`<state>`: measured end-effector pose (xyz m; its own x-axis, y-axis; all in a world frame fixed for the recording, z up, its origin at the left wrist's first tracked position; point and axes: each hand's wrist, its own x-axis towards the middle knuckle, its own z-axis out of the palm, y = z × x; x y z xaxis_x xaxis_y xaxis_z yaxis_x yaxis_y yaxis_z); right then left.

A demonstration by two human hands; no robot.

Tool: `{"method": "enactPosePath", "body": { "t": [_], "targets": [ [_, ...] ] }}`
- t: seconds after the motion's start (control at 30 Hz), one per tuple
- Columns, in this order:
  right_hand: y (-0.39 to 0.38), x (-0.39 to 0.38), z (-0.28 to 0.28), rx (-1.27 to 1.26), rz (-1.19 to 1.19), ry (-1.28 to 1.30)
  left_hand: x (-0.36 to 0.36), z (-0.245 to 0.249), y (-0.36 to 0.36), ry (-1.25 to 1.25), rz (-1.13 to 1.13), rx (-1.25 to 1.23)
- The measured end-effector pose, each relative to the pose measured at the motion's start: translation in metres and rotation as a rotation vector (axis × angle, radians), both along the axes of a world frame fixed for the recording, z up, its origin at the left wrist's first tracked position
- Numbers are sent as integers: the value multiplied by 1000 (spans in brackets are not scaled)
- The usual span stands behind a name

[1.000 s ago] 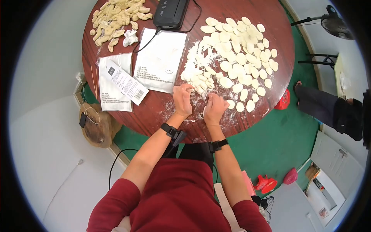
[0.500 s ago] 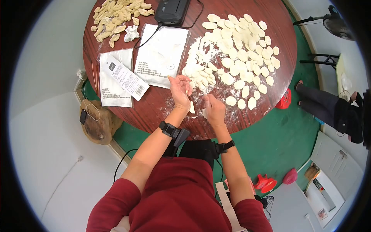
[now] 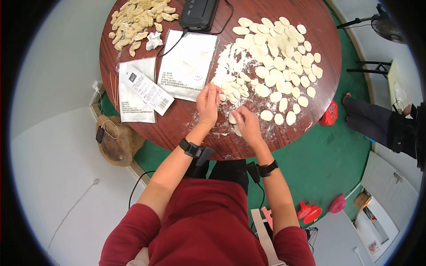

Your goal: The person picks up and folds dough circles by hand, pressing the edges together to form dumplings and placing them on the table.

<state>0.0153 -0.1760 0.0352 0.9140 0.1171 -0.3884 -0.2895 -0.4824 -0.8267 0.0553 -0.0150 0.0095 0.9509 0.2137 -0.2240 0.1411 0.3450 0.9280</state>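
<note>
My left hand (image 3: 207, 105) is over the near part of the table, its fingers drawn together beside a heap of small dough pieces (image 3: 235, 91). Whatever may be inside its fingers is hidden. To its right, my right hand (image 3: 249, 126) pinches a pale flat dough piece (image 3: 232, 118) between thumb and fingers. Another dough piece (image 3: 238, 130) lies just under that hand. Many flat oval dough rounds (image 3: 278, 64) spread over the right half of the table, some overlapping. White flour (image 3: 230, 60) is scattered around the heap.
The round wooden table (image 3: 177, 128) also bears two white packets (image 3: 184, 66), a printed label card (image 3: 148, 91), a black device (image 3: 198, 15) with a cable, a crumpled tissue (image 3: 154, 41) and a pile of shaped yellowish dough pieces (image 3: 137, 20). A person (image 3: 377, 119) stands at the right.
My left hand has turned and drawn its fingers together. My right hand has shifted slightly right and down, with a dough piece now showing at its fingertips. The view has moved slightly.
</note>
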Motion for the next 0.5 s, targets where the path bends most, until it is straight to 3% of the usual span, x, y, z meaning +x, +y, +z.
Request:
{"method": "enactPosePath", "body": {
  "t": [0.07,0.13,0.23,0.3,0.37,0.5],
  "targets": [
    [-2,-1,-12,-104,16,-113,0,4,12,18,-90,207],
    [3,-1,-10,-422,158,-568,-3,5,24,70,-169,350],
    [14,-10,2,-355,335,-647,-11,10,38,136,-320,585],
    [9,-12,-11,-326,194,-616,-20,11,45,153,-388,678],
    [-2,-10,-21,-311,-74,-563,-31,4,50,-95,-480,865],
    [-36,-19,-19,-333,63,-278,-45,9,48,-215,-609,943]
  ]
}}
